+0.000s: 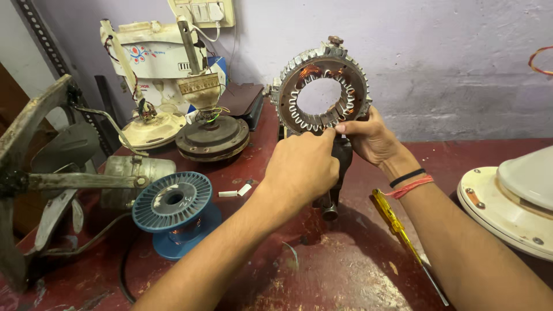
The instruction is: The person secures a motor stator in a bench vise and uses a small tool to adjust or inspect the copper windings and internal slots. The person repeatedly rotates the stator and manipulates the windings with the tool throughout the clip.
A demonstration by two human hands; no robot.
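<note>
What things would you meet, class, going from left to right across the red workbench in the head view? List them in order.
Grey fan blades → blue wire spool → dark round motor housing → left hand → ring-shaped stator → right hand → yellow-handled screwdriver → white fan housing.

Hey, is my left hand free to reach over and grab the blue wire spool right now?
Probably yes. The blue wire spool stands in the open on the red table, with only two small white sleeves between it and the left hand. That hand is pinching at the stator ring and must let go first.
</note>
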